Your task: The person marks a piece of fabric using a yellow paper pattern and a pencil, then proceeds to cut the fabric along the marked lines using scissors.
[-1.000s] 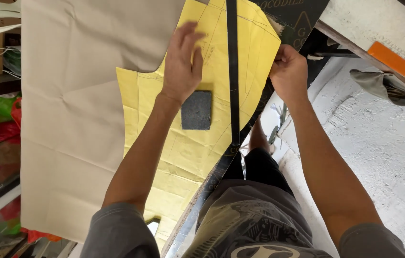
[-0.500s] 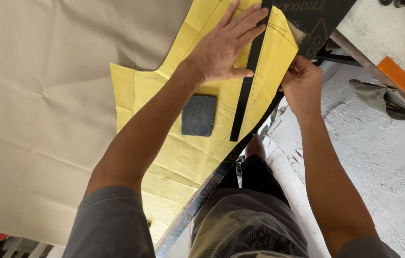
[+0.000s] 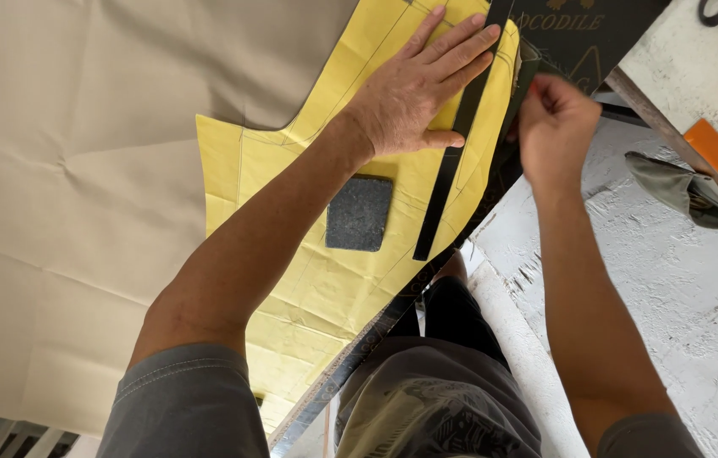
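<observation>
Your left hand (image 3: 414, 93) lies flat, fingers spread, pinning the black ruler (image 3: 458, 140) onto the yellow pattern paper (image 3: 325, 280) — you're lining up an edge. Right hand (image 3: 554, 127), beside the ruler, looks pinched closed; what it grips I cannot tell. A steady ruler matters next.

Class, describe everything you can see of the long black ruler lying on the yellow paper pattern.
The black ruler is a long, thin, flat strip, matt and dark, of a material I cannot tell. It lies flat and slanted on the yellow paper pattern, near its right edge. The left hand presses on it with spread fingers. Its lower end stops beside the dark grey square block, apart from it. Its top end leaves the picture.
</observation>
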